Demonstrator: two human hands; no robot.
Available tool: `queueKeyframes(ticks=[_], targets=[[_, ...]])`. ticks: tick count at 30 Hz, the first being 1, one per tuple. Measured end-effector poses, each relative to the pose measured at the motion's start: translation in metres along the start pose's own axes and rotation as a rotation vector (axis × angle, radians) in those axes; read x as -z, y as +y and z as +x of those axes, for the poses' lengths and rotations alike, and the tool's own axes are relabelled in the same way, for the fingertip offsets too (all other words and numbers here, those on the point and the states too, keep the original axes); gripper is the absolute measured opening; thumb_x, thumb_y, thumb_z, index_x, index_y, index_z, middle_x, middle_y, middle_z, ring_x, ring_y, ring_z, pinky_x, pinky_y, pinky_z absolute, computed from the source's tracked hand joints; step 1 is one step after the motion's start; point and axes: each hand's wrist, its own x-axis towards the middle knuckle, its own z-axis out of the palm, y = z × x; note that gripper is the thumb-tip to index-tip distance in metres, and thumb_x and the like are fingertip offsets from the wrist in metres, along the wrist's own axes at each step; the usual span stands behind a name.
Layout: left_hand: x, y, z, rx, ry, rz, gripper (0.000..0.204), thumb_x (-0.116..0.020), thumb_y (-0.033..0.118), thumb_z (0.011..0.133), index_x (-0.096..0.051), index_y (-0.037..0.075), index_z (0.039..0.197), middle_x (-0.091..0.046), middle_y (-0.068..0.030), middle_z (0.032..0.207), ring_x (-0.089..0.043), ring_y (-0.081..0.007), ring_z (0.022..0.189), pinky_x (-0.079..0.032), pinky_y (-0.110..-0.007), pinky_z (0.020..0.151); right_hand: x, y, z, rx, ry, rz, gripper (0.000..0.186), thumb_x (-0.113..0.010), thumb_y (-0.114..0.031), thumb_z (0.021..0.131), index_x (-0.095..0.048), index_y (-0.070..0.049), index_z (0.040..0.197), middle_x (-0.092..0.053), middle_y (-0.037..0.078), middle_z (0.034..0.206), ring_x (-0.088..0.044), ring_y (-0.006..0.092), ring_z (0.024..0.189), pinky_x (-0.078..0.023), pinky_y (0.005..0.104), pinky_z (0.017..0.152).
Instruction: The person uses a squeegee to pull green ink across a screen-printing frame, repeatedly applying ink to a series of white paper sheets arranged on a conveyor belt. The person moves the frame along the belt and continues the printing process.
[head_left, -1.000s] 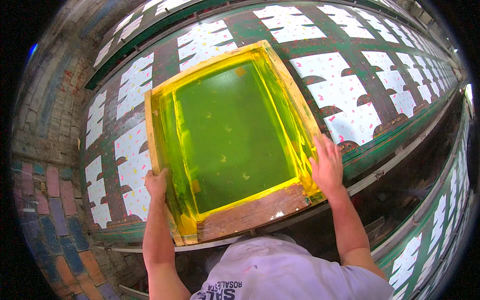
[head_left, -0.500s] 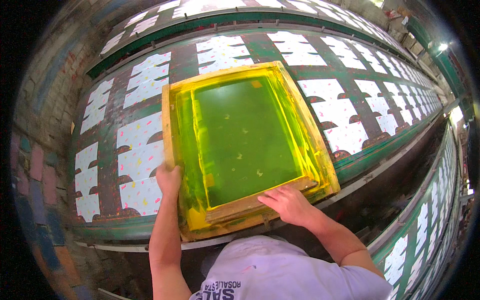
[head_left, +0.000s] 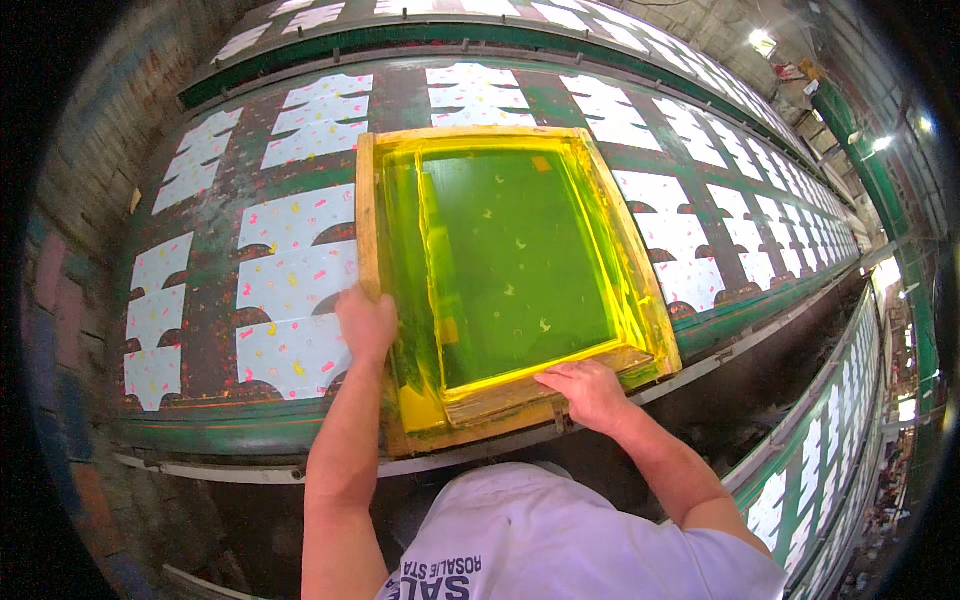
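Note:
A wooden-framed printing screen (head_left: 368, 220) lies over the long table, its green mesh edged with bright yellow ink. My left hand (head_left: 367, 322) is closed round the left rail of the frame, toward its near end. Along the near side of the mesh, inside the frame, rests a wooden squeegee (head_left: 500, 400), slightly slanted. My right hand (head_left: 590, 392) grips the squeegee right of its middle, thumb and fingers on the wood. Whatever lies directly beneath the screen is mostly hidden.
White cut fabric pieces (head_left: 290, 285) with small pink and yellow prints lie in rows left of the screen; more pieces (head_left: 665, 235) continue to the right. A pale rail (head_left: 740, 345) runs along the table's near edge. Other tables with fabric stand beyond and at right.
The view has shifted a little, and the screen now appears squarer to the table. Both hands keep their holds, with the squeegee still at the near side of the mesh.

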Motion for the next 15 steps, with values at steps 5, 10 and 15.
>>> queueKeyframes(ticks=[5,10,15], targets=[[0.005,0.01,0.002,0.061,-0.025,-0.023,0.039,-0.077,0.023,0.09,-0.072,-0.005,0.117,-0.073,-0.0299,0.112,-0.066,-0.0509,0.113,-0.052,-0.059,0.102,-0.024,0.018,0.02,0.075,0.194,-0.119,0.046,-0.066,-0.002,0.089,-0.079,-0.013,0.131,-0.079,0.012,0.124,-0.076,0.034,0.112,-0.059,0.0486,0.097],[0.007,0.018,0.003,0.129,-0.015,-0.03,0.04,-0.076,0.031,0.099,-0.075,-0.004,0.12,-0.072,-0.0291,0.113,-0.066,-0.0497,0.113,-0.051,-0.059,0.102,-0.027,0.079,0.11,0.029,0.132,-0.144,0.056,-0.07,0.006,0.081,-0.078,-0.013,0.132,-0.078,0.014,0.129,-0.076,0.0371,0.117,-0.058,0.0529,0.103],[0.006,0.022,0.003,0.147,-0.032,0.014,0.037,-0.073,0.029,0.105,-0.074,-0.002,0.124,-0.073,-0.0268,0.117,-0.066,-0.0482,0.113,-0.051,-0.057,0.101,-0.019,0.149,0.231,0.022,0.085,-0.264,0.055,-0.069,0.003,0.088,-0.077,-0.018,0.138,-0.077,0.015,0.119,-0.074,0.0357,0.118,-0.057,0.0557,0.108]])
